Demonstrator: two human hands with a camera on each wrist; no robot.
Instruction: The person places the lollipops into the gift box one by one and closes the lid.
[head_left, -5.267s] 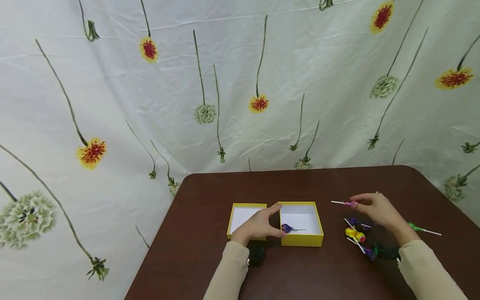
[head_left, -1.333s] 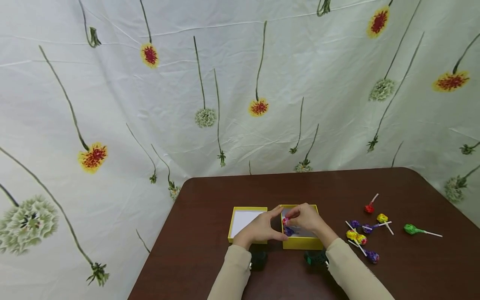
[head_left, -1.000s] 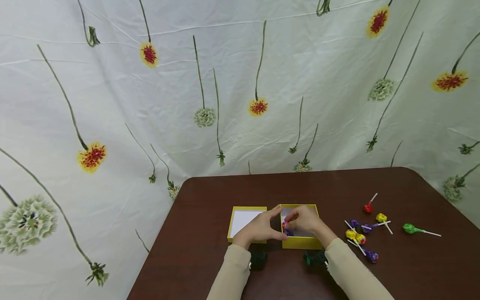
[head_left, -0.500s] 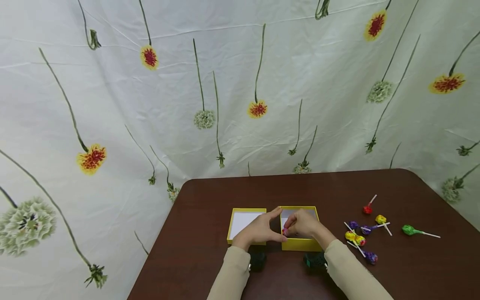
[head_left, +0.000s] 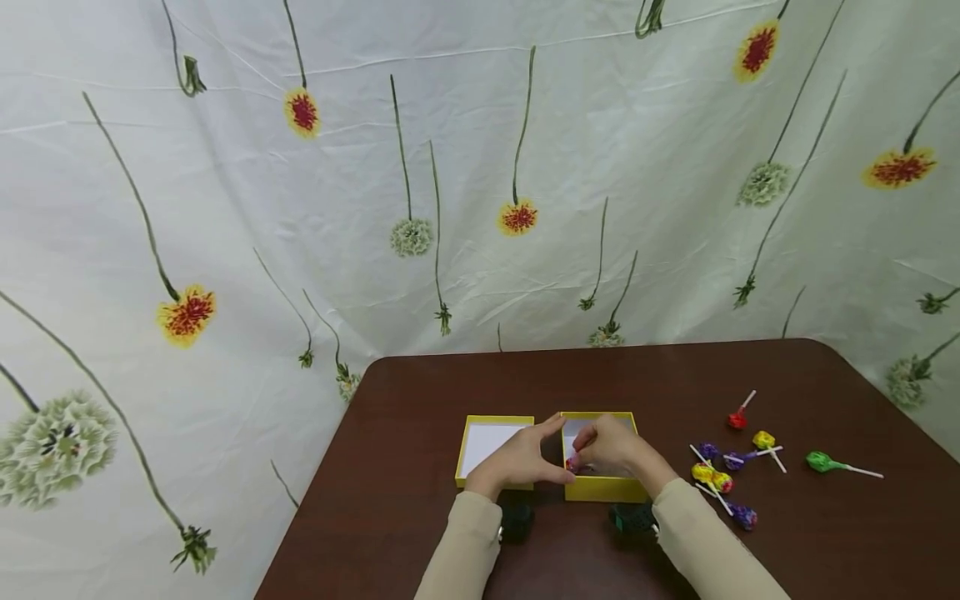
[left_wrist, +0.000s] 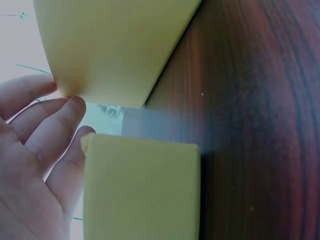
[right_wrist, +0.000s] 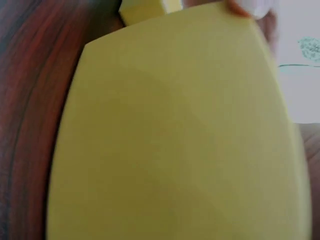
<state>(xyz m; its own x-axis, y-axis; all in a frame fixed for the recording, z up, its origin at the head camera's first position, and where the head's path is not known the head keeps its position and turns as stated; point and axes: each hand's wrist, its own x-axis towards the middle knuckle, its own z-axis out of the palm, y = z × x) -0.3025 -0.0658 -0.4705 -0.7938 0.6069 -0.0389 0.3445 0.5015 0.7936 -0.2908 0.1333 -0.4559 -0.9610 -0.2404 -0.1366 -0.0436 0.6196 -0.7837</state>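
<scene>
In the head view a yellow box (head_left: 606, 490) with a white inside stands on the table. My left hand (head_left: 516, 457) spans its left side, thumb at the near corner and forefinger at the far one. In the left wrist view, fingertips touch the edge of the box (left_wrist: 120, 50). My right hand (head_left: 613, 446) reaches into the box and pinches a pink lollipop (head_left: 572, 463) at its left side; the hand covers much of the inside. The box's wall (right_wrist: 175, 130) fills most of the right wrist view.
The shallow yellow lid (head_left: 487, 443) lies left of the box, partly under my left hand. To the right lie a red lollipop (head_left: 737, 419), a green lollipop (head_left: 821, 461), and a cluster of purple and yellow lollipops (head_left: 708, 477). A floral cloth (head_left: 465, 167) hangs behind the table.
My right hand has carried the pink lollipop from the right of the table into the box, then lowered it further at the left side. My left hand stays on the box.
</scene>
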